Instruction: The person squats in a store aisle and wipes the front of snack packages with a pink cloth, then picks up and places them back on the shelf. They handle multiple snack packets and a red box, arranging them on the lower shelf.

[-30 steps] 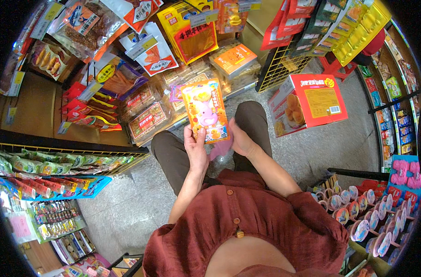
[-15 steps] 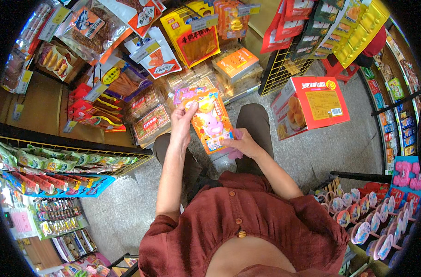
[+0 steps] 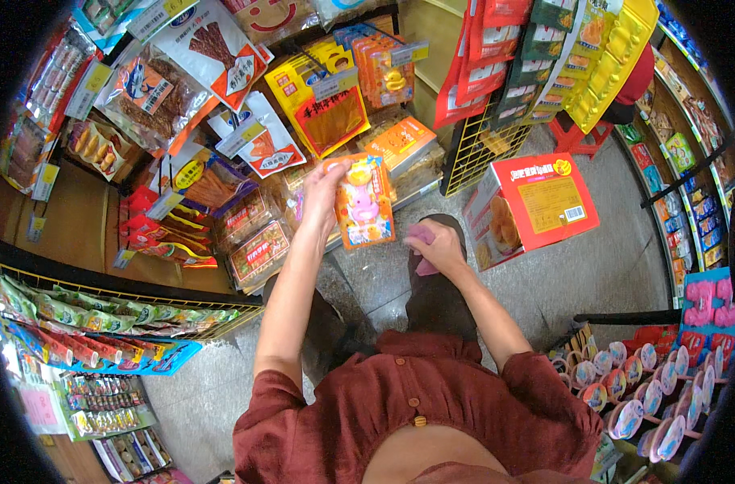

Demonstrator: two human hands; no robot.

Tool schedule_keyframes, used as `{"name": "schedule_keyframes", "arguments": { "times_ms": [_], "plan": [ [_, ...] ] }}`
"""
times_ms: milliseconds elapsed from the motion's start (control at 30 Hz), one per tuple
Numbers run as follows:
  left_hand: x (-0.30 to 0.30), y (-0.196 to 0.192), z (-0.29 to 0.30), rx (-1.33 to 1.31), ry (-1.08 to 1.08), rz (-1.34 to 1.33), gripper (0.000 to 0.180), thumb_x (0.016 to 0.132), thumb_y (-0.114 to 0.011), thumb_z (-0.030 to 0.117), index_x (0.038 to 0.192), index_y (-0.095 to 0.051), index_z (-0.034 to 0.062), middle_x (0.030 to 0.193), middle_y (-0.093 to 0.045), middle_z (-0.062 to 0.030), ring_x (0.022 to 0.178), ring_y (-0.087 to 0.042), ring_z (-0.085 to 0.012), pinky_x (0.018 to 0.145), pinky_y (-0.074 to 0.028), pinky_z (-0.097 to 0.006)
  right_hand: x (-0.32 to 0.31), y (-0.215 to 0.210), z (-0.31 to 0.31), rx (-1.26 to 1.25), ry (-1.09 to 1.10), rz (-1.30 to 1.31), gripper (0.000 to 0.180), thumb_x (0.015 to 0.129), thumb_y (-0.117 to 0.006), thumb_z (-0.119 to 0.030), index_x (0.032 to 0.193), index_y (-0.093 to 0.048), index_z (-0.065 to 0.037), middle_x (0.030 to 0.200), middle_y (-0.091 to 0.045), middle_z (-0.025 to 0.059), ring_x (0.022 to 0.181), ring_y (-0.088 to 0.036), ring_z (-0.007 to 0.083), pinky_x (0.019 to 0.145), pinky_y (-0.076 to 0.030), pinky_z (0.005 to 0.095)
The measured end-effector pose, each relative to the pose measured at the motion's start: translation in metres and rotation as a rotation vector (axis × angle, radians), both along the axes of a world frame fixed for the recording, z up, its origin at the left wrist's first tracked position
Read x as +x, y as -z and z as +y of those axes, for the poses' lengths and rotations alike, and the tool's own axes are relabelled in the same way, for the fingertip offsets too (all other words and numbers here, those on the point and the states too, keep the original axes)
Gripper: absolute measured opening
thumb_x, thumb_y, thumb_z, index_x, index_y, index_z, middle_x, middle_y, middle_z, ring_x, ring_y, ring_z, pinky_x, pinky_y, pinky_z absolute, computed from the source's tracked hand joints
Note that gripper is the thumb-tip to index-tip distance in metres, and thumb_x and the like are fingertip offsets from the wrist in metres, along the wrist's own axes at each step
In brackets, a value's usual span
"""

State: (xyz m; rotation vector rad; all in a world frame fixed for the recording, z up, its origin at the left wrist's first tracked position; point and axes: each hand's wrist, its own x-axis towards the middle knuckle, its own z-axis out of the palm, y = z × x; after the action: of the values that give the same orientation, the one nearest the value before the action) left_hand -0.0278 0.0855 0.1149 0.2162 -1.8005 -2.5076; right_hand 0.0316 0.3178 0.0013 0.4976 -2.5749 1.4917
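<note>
My left hand [image 3: 321,196] is closed on the top corner of an orange snack packet [image 3: 365,211] printed with a pink cartoon figure. The packet hangs in front of the lower shelf, its face toward me. Over my right knee, my right hand [image 3: 440,249] is closed around a crumpled pink cloth [image 3: 422,239], apart from the packet. Just beyond the packet an orange box [image 3: 401,142] lies on stacked clear-wrapped goods. Flat boxes [image 3: 259,251] of packed sweets sit left of my left hand, which hides part of the shelf behind it.
Hanging bags, among them a yellow bag [image 3: 323,109], fill the far rack. A large red carton [image 3: 537,206] stands on the floor at right, near a yellow wire rack [image 3: 472,149]. Another wire rack [image 3: 214,323] juts in from the left. Round-topped goods [image 3: 626,387] stick out at lower right.
My left hand has carried the packet away from me toward the shelf. My right hand, with the pink cloth, has come away from the packet's lower edge. The view has shifted slightly.
</note>
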Motion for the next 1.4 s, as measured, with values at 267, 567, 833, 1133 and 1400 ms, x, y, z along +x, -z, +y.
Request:
{"name": "schedule_keyframes", "arguments": {
  "times_ms": [267, 567, 833, 1133, 1400],
  "plan": [
    [-0.124, 0.000, 0.047, -0.236, -0.043, 0.224, 0.013, 0.086, -0.066, 0.013, 0.095, -0.067, 0.0032, 0.081, -0.064, 0.0002, 0.071, -0.056, -0.0074, 0.065, -0.045, -0.023, -0.022, 0.015, 0.019, 0.068, 0.198, 0.357, 0.016, 0.078, -0.071, -0.019, 0.084, -0.063, -0.006, 0.080, -0.064, 0.0119, 0.071, -0.063, 0.0321, 0.061, -0.051, 0.0376],
    [-0.212, -0.007, 0.086, -0.430, -0.250, 0.406, 0.014, 0.087, -0.065, 0.012, 0.097, -0.067, 0.0021, 0.086, -0.067, -0.0025, 0.077, -0.059, -0.0084, 0.069, -0.048, -0.024, -0.031, 0.020, 0.025, 0.066, 0.245, 0.337, 0.014, 0.077, -0.070, -0.014, 0.083, -0.062, -0.005, 0.079, -0.064, 0.0122, 0.070, -0.063, 0.0317, 0.060, -0.051, 0.0376],
    [-0.224, -0.011, 0.084, -0.463, -0.281, 0.534, 0.013, 0.089, -0.062, 0.009, 0.100, -0.066, 0.0036, 0.084, -0.065, 0.0013, 0.075, -0.056, -0.0066, 0.067, -0.047, -0.023, -0.037, 0.022, 0.025, 0.057, 0.238, 0.314, 0.014, 0.077, -0.070, -0.014, 0.084, -0.062, -0.006, 0.079, -0.064, 0.0114, 0.070, -0.064, 0.0307, 0.060, -0.052, 0.0367],
    [-0.235, -0.020, 0.079, -0.380, -0.162, 0.582, 0.013, 0.089, -0.060, 0.008, 0.099, -0.066, 0.0038, 0.082, -0.064, 0.0012, 0.074, -0.056, -0.0055, 0.068, -0.046, -0.022, -0.038, 0.020, 0.024, 0.033, 0.224, 0.310, 0.015, 0.077, -0.071, -0.014, 0.085, -0.063, -0.004, 0.080, -0.065, 0.0121, 0.069, -0.065, 0.0303, 0.060, -0.052, 0.0361],
    [-0.235, -0.032, 0.088, -0.146, -0.201, 0.408, 0.010, 0.085, -0.064, 0.010, 0.090, -0.064, 0.0016, 0.080, -0.064, -0.0031, 0.070, -0.057, -0.0092, 0.061, -0.046, -0.027, -0.036, 0.016, 0.022, -0.009, 0.222, 0.225, 0.016, 0.078, -0.071, -0.013, 0.087, -0.064, -0.002, 0.083, -0.066, 0.0142, 0.073, -0.066, 0.0315, 0.064, -0.052, 0.0360]
  ]
}}
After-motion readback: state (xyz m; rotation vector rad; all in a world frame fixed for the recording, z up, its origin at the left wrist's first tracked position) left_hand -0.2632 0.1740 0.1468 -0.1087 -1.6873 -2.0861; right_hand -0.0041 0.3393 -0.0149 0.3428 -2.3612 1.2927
